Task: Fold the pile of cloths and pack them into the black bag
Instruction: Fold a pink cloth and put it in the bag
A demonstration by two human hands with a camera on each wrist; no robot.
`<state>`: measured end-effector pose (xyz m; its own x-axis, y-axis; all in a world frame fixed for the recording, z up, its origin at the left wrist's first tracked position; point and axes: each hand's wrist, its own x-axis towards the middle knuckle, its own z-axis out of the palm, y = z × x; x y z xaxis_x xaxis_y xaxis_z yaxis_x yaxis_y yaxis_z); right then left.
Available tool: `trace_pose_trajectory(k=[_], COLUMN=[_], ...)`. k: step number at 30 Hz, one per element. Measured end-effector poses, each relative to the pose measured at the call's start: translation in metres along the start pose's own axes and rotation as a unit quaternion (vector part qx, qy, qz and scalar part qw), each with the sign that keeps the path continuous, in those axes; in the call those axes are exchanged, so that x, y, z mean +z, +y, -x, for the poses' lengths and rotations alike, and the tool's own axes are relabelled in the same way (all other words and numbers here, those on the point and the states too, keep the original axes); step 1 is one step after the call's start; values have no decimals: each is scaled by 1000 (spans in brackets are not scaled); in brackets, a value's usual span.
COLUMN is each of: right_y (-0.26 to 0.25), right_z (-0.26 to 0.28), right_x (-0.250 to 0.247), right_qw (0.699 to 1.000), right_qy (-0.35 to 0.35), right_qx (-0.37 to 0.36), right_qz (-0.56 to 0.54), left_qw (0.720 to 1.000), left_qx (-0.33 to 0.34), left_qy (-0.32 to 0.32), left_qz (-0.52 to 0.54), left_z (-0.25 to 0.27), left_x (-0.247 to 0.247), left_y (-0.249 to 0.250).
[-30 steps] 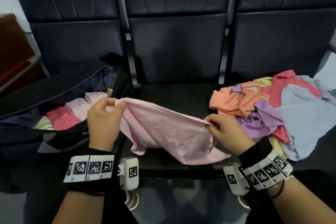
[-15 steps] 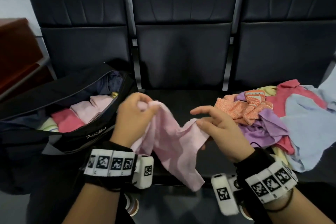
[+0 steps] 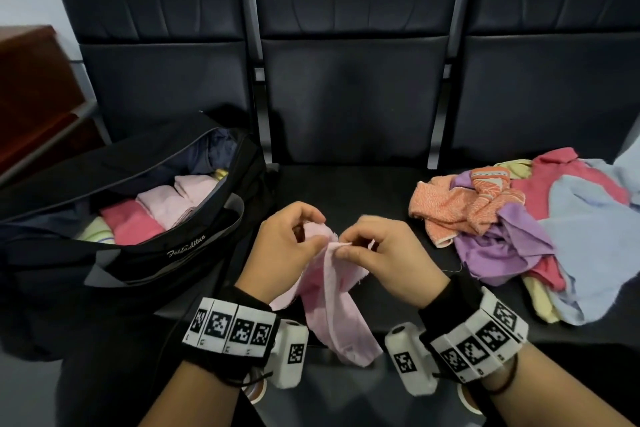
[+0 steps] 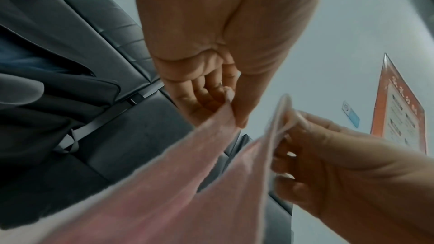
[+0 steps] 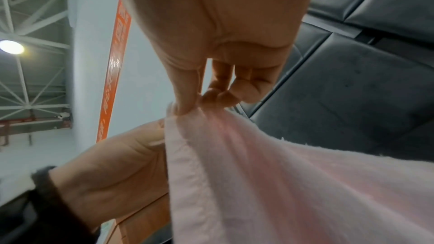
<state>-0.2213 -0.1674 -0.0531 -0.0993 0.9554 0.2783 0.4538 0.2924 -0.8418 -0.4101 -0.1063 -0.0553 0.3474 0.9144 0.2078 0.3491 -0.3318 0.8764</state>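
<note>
Pink cloth (image 3: 332, 308) hangs between both hands above the middle seat (image 3: 349, 191), its top corners brought together. The left hand (image 3: 282, 250) pinches one corner in its grip between thumb and fingers; the right hand (image 3: 384, 253) pinches the other corner just beside it. On the left seat the black bag (image 3: 145, 253) lies open with folded cloths (image 3: 162, 208) inside. On the right seat lies the pile (image 3: 519, 229) of unfolded cloths.
</note>
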Motion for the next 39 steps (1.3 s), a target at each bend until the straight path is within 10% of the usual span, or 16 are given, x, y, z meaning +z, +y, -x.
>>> trace_pose_trajectory(k=[19, 33, 39], right_y=[-5, 76, 69], right_z=[-7, 22, 23], right_x=[15, 2, -18], right_qw=[997, 964, 937], right_qy=[35, -134, -86], right_qx=[-11, 98, -7], right_qz=[68, 206, 339], left_qw=[994, 981, 965], left_qx=[41, 91, 97], left_qy=[-100, 170, 243], left_qz=[-7, 16, 5], left_z=[9, 1, -5], left_x=[-15, -56, -82], left_y=[19, 27, 29])
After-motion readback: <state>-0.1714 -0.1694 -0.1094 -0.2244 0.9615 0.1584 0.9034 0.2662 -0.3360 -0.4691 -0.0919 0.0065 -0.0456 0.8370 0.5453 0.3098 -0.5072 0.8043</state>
